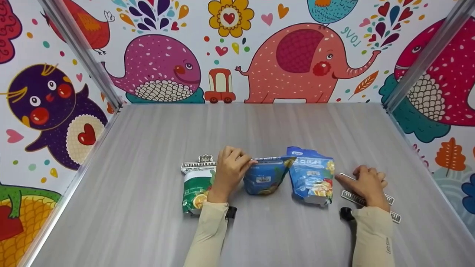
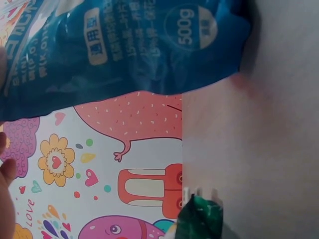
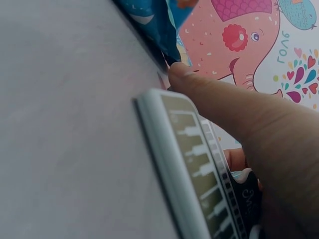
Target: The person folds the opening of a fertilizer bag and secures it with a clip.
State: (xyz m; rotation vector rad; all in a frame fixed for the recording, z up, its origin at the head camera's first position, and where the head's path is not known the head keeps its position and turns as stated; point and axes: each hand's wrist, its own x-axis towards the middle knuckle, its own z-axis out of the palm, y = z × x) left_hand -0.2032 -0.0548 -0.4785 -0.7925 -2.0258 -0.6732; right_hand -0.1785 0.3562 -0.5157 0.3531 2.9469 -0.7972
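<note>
My left hand pinches the top edge of the middle blue bag, which shows large in the left wrist view, marked 500g. Over two long piano-key-patterned bag clips on the right is my right hand, thumb stretched out toward the left. Its palm and fingers cover the middle of the far clip. The nearer clip fills the front of the right wrist view, with the thumb beyond it. Between the hands stands another blue bag with fruit pictures, its top folded back.
Left of my left hand stands a green bag, with a piano-key clip across its top. All rest on a grey wood-grain table, enclosed by cartoon-printed walls with metal corner posts.
</note>
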